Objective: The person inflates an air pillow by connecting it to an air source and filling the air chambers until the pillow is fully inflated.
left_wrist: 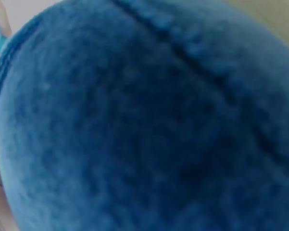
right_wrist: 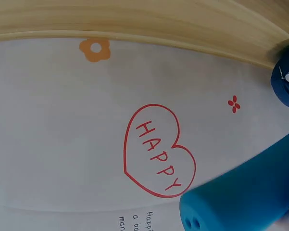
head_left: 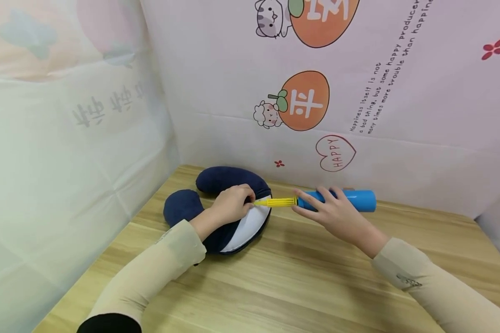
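A dark navy U-shaped neck pillow (head_left: 229, 178) with a white panel (head_left: 250, 226) lies on the table. My left hand (head_left: 232, 204) rests over it, with thumb and fingers pinching at the tip of a yellow nozzle (head_left: 281, 202) beside the white panel. Whether a valve sits under those fingertips is hidden. The nozzle belongs to a blue hand pump (head_left: 363, 200), held roughly level. Around the pump's front part my right hand (head_left: 337, 215) grips with spread fingers. Blue plush of the pillow (left_wrist: 134, 120) fills the left wrist view. The pump's rear end (right_wrist: 240, 197) shows in the right wrist view.
The wood-grain table (head_left: 300, 286) meets a printed cloth backdrop (head_left: 225, 138) just behind the pillow and pump. Another cloth wall (head_left: 87, 162) stands along the left edge. An orange flower print (right_wrist: 94, 49) is low on the backdrop.
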Action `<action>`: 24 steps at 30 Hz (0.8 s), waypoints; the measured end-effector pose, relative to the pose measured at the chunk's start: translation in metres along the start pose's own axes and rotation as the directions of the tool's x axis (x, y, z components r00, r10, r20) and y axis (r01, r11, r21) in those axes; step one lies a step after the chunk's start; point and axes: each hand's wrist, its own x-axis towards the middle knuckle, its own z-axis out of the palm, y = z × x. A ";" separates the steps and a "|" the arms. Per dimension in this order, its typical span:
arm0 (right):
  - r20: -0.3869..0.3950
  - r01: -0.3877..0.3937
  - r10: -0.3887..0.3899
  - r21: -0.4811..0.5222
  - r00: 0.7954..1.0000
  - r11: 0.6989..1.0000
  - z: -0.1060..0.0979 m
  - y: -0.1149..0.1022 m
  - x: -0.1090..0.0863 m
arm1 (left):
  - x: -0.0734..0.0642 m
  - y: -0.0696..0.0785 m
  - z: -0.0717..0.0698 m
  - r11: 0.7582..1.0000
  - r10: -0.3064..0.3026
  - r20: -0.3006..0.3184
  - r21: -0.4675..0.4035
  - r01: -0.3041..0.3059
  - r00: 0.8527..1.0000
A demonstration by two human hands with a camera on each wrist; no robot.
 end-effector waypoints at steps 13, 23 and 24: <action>0.030 -0.055 0.053 0.074 0.998 0.996 0.001 -0.005 0.002 | 0.001 -0.002 0.004 0.999 0.030 0.017 0.030 -0.031 0.999; -0.083 0.051 -0.059 -0.097 0.995 0.994 0.000 0.002 0.007 | -0.001 -0.007 -0.002 1.000 -0.011 0.033 -0.019 0.012 0.999; -0.095 0.058 -0.068 -0.102 0.993 0.993 0.001 0.003 0.007 | -0.002 -0.007 -0.003 1.000 -0.013 0.035 -0.026 0.013 0.999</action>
